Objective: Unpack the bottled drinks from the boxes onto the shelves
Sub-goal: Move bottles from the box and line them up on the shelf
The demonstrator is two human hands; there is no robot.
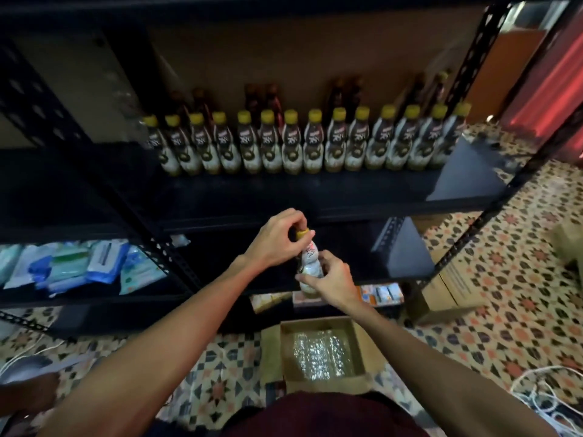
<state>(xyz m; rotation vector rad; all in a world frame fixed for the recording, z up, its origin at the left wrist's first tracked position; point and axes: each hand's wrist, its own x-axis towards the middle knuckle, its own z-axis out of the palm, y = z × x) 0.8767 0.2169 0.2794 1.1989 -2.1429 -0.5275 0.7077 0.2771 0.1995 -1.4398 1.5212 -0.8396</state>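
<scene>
Half-seen from where I stand
The left hand (277,239) partly covers the cap of the bottle (309,251), the right hand (331,279) its lower body; its label is too blurred to read. Dark bottles (273,99) stand half hidden behind the yellow-capped row (291,143), and shiny wrap (315,354) masks what the box (315,324) holds.

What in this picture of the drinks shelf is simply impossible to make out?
Head view only:
- Shelf bottles: label print blurred, unreadable.
- Dark bottles: mostly hidden behind that front row, in shadow.
- Held bottle: cap partly covered by left hand, base by right hand.
- Box: shiny plastic wrap hides whether bottles remain.
</scene>
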